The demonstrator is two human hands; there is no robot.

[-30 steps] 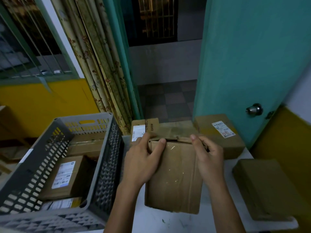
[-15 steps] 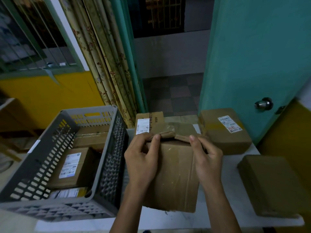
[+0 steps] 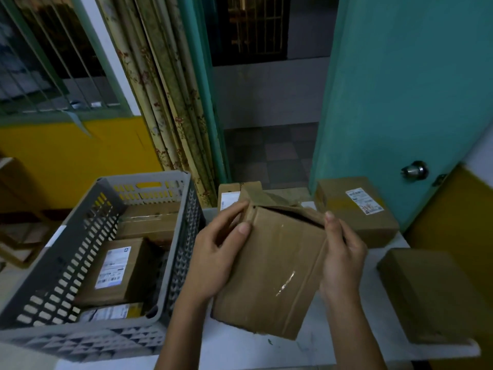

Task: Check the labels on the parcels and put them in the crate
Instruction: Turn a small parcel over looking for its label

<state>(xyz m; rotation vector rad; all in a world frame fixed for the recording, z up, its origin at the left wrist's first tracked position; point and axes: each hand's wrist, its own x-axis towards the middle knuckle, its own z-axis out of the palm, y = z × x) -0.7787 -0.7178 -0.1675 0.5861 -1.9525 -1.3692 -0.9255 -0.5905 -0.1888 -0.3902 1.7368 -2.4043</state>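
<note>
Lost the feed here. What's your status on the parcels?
Left hand and right hand grip held parcel, no label showing. Crate at left, partly filled. Nothing in the way.

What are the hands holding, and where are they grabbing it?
A brown cardboard parcel. The left hand grips its top left corner, the right hand its right edge.

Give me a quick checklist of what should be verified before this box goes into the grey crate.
1. Both hands grip the held box: left hand and right hand on its sides. Ok.
2. Label on the box found: none on the face in view. Cannot tell.
3. Box closed: top flap gapes open at the far edge. Not ok.
4. Room in the crate: parcels already lie inside, space at its right wall looks free. Ok.
5. Path to the crate: it stands directly left of the box. Ok.
</note>
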